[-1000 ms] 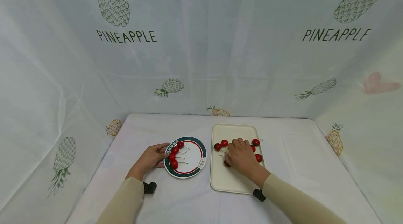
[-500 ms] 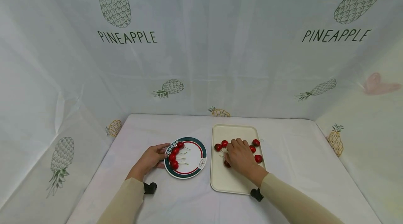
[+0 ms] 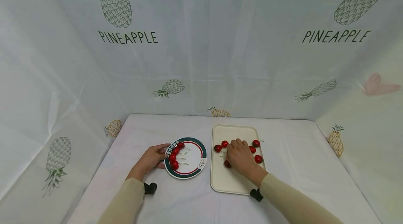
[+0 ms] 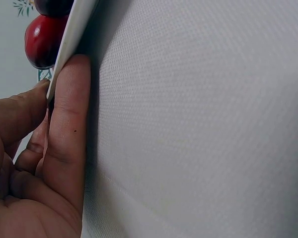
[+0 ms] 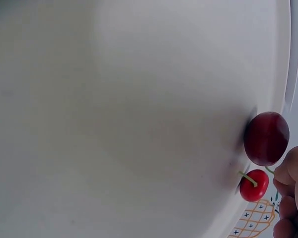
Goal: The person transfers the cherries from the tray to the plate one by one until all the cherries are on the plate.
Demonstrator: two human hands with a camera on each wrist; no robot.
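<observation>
Lying near both hands (image 3: 240, 157), cherries (image 3: 175, 151) on plate (image 3: 193, 157) and tray (image 3: 228, 183), pineapple-print backdrop (image 3: 201, 52) behind

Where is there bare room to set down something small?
Free: the table right of the tray, beyond the right sleeve; behind the plate; the tray's near left corner. Crowded: the plate's left side, with cherries and the left hand; the tray's middle, with more cherries and the right hand.
</observation>
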